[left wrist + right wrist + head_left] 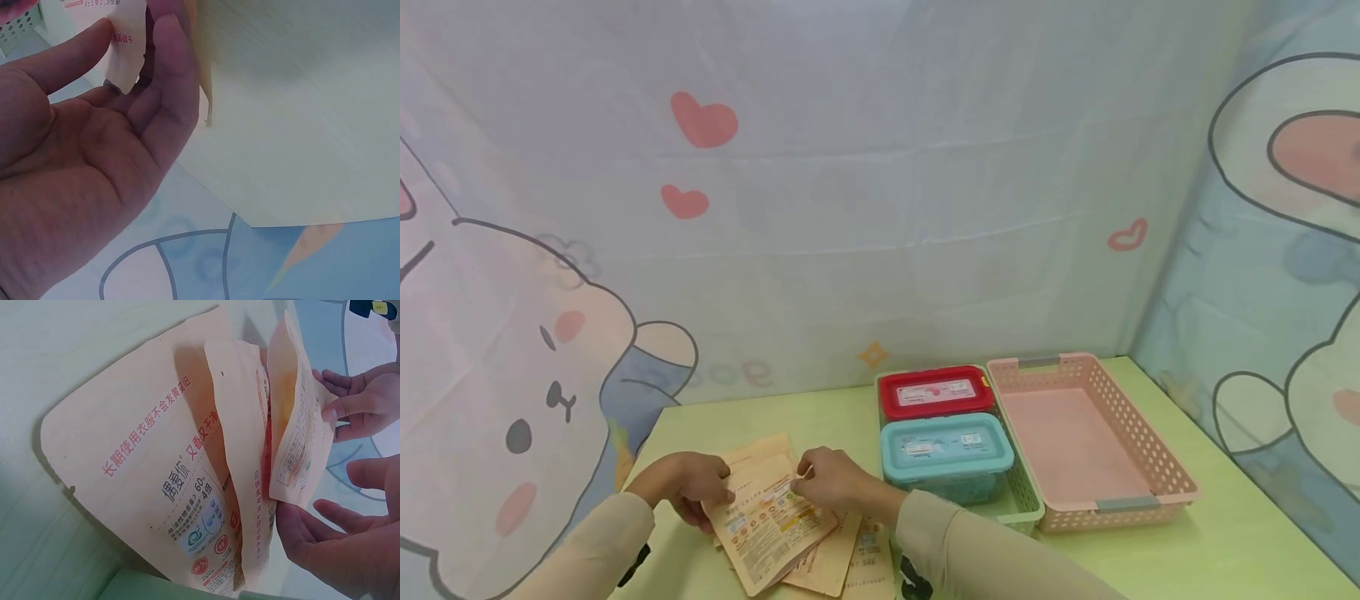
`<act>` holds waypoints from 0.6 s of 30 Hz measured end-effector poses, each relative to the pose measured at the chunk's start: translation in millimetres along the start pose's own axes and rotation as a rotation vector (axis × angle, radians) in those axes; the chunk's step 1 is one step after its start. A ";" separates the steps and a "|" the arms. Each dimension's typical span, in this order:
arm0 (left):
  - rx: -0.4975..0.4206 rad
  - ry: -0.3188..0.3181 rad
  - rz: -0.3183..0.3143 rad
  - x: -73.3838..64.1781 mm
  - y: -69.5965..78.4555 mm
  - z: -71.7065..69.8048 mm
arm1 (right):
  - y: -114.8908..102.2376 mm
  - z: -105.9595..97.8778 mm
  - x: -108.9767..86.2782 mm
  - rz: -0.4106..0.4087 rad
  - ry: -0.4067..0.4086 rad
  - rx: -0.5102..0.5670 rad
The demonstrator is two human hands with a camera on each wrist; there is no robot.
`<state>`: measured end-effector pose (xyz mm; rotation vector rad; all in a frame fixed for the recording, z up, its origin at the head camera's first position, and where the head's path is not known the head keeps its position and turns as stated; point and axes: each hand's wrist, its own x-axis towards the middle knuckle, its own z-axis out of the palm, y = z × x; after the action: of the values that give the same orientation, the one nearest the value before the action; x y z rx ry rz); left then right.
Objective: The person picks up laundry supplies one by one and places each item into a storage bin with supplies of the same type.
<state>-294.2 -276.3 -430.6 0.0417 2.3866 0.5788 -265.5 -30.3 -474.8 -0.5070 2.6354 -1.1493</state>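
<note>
Flat tan laundry detergent pouches with printed text lie fanned in a pile at the table's near left. My left hand pinches the left edge of the top pouch. In the left wrist view the thumb lies on the pouch's printed face, with the fingers curled behind it. Across from it, my right hand touches the top pouch's right edge. The right wrist view shows its fingers at the pouch's edge and its thumb apart. Two more pouches stick out below; a wide one lies flat.
Right of the pile stands a green basket holding a red-lidded box and a blue-lidded box. Beside it is a pink basket with perforated walls. A printed cloth backdrop rises behind the green table.
</note>
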 end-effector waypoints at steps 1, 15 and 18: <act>-0.001 0.000 0.000 -0.5 0.4 -0.2 | -0.1 -0.3 0.2 0.001 0.000 0.004; -0.057 0.009 0.087 -3.7 0.7 -2.3 | 4.8 -5.6 1.8 -0.007 0.091 0.120; -0.067 0.014 0.170 -2.8 -1.3 -2.6 | 6.6 -5.9 2.9 0.011 0.119 0.132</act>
<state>-293.5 -279.0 -427.7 0.2131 2.3904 0.7396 -271.6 -23.3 -476.0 -0.4104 2.6323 -1.3793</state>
